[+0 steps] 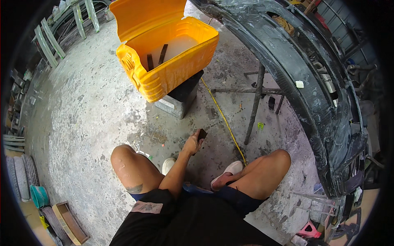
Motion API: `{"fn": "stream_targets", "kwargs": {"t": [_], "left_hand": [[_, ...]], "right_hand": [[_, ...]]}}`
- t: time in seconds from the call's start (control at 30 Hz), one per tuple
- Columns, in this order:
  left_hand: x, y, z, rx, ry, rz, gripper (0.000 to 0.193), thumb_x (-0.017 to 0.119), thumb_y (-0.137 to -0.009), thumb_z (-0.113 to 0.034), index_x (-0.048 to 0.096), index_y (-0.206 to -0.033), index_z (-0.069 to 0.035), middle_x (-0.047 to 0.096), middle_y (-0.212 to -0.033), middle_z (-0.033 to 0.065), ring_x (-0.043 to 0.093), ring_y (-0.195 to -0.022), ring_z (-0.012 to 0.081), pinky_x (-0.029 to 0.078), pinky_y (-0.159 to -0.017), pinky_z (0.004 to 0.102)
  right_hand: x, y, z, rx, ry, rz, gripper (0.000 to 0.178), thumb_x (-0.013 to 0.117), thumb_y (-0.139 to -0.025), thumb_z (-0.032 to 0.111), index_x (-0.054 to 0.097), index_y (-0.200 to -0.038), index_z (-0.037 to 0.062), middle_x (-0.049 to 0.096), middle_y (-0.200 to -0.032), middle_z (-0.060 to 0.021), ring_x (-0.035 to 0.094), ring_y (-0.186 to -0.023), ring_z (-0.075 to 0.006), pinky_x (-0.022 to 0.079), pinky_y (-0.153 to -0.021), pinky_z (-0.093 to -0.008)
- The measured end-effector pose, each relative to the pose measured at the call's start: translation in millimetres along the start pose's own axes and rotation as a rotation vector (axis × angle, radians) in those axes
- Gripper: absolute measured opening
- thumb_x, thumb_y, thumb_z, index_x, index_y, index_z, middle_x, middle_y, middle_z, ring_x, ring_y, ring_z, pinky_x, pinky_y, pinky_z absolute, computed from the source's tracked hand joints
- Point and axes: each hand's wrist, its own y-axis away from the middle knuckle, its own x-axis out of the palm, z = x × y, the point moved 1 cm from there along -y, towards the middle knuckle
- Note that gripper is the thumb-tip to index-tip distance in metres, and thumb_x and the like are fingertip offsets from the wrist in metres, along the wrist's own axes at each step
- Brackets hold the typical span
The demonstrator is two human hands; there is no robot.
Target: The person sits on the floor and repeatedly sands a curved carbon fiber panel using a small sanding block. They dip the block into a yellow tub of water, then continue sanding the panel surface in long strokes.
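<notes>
- A yellow tub (176, 76) sits open on a dark box (183, 100), holding cloudy water (181, 44) and two dark strips (163, 54) leaning inside; the strips are out of the hands.
- The left hand (191, 145) has its fingers closed around a dark block (202, 134), held in the air between the knees, near the box and apart from the black panel.
- The right hand is out of view, so its grip cannot be told.
- The black panel (283, 61) rests by a metal stand (259, 94). Its pale smears suggest work partly done; how much is left cannot be judged. A small white piece (299, 84) lies on it.
</notes>
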Motion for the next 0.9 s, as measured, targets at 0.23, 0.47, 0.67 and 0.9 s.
{"fn": "stream_targets", "kwargs": {"t": [0.23,0.47,0.67,0.9], "left_hand": [[8,8,42,0.073,-0.074,-0.064,0.067,0.065,-0.096,-0.015,0.036,-0.153,0.001,0.063,-0.124,0.0333,0.062,-0.116,0.0492,0.052,-0.099,0.0496],[20,6,9,-0.034,-0.049,0.078,0.067,0.063,-0.096,-0.017,0.035,-0.154,0.000,0.062,-0.128,0.0328,0.062,-0.118,0.0492,0.052,-0.101,0.0490],[13,10,24,-0.017,-0.038,0.021,0.066,0.064,-0.095,-0.016,0.037,-0.153,0.000,0.062,-0.127,0.0341,0.061,-0.118,0.0499,0.051,-0.101,0.0502],[-6,8,7,0.120,0.068,-0.186,0.062,0.064,-0.095,-0.013,0.041,-0.152,0.000,0.061,-0.129,0.0342,0.060,-0.118,0.0510,0.051,-0.100,0.0502]], "right_hand": [[-271,83,183,-0.533,0.332,-0.458,0.026,0.063,-0.100,0.028,0.071,-0.110,0.0043,0.072,-0.096,-0.0125,0.068,-0.089,-0.0234,0.053,-0.079,-0.0394],[-373,357,461,-1.163,0.302,-1.001,0.019,0.064,-0.101,0.012,0.068,-0.113,-0.0016,0.071,-0.103,-0.0089,0.065,-0.095,-0.0150,0.051,-0.088,-0.0298],[-396,317,648,-1.670,0.767,-1.129,0.029,0.067,-0.100,0.027,0.067,-0.116,0.0027,0.067,-0.110,-0.0127,0.065,-0.106,-0.0308,0.048,-0.098,-0.0366],[-521,282,722,-1.480,0.714,-1.239,0.064,0.066,-0.094,0.057,0.063,-0.139,0.0117,0.062,-0.137,-0.0098,0.054,-0.132,-0.0292,0.041,-0.112,-0.0373]]}}
